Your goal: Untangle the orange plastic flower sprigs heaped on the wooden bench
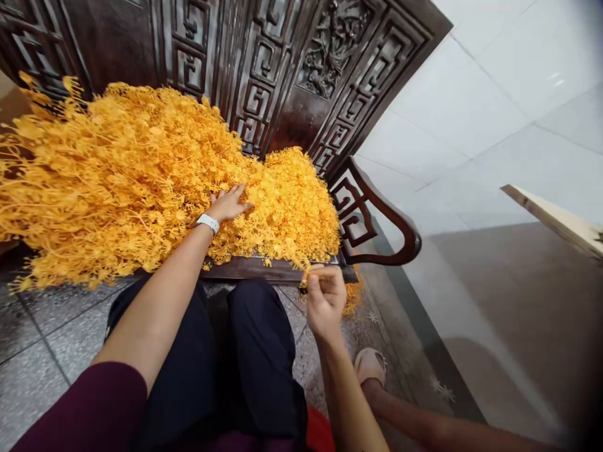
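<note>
A big heap of yellow-orange artificial flower pieces (136,169) with thin curling stems covers the dark wooden bench seat. My left hand (229,204), with a white watch band (208,223) at the wrist, rests on the heap with fingers spread. Beyond the seat's front edge, my right hand (325,295) is closed in a pinch. Between its thumb and fingers is a yellow flower piece (304,266), partly hidden by the fingers.
The carved bench back (282,81) rises behind the heap, and a curved armrest (405,238) stands at its right end. More yellow pieces (354,295) lie below that end. Another person's sandalled foot (370,365) is close on the right. A wooden board edge (556,220) juts in at far right.
</note>
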The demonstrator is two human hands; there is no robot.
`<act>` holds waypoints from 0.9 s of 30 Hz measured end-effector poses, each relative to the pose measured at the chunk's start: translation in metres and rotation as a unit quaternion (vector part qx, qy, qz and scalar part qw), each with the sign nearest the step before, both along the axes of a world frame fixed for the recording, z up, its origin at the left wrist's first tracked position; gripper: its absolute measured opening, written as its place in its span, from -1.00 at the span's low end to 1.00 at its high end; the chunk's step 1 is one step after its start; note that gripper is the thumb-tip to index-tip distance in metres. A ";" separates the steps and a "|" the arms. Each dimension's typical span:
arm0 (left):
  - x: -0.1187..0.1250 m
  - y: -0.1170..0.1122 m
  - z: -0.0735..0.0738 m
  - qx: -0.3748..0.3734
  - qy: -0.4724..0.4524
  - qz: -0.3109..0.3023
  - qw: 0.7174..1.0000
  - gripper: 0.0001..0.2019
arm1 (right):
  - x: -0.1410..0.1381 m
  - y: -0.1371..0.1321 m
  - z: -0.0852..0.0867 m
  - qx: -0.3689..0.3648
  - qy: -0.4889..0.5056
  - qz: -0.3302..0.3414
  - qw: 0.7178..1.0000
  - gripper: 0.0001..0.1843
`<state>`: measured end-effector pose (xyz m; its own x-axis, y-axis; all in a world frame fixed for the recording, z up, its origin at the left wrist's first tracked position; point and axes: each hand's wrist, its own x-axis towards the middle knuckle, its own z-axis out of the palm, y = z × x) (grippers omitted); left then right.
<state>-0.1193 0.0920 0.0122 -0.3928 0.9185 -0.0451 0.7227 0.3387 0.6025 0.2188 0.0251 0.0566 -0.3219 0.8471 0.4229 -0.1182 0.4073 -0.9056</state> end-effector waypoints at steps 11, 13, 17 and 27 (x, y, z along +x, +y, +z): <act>0.023 0.003 -0.004 0.029 0.049 0.071 0.996 -0.11 | 0.018 -0.022 0.039 -0.037 0.045 0.021 0.998 -0.86; 0.032 0.004 -0.001 0.022 0.060 0.064 0.996 -0.15 | 0.017 -0.009 0.039 -0.110 0.076 0.024 0.991 -0.79; 0.046 -0.002 0.015 0.088 0.072 0.018 0.993 -0.19 | 0.014 0.030 0.041 -0.204 0.104 0.041 0.973 -0.72; 0.055 0.000 -0.004 0.037 -0.077 -0.180 0.980 0.06 | 0.003 0.083 0.074 -0.158 0.146 0.075 0.974 -0.78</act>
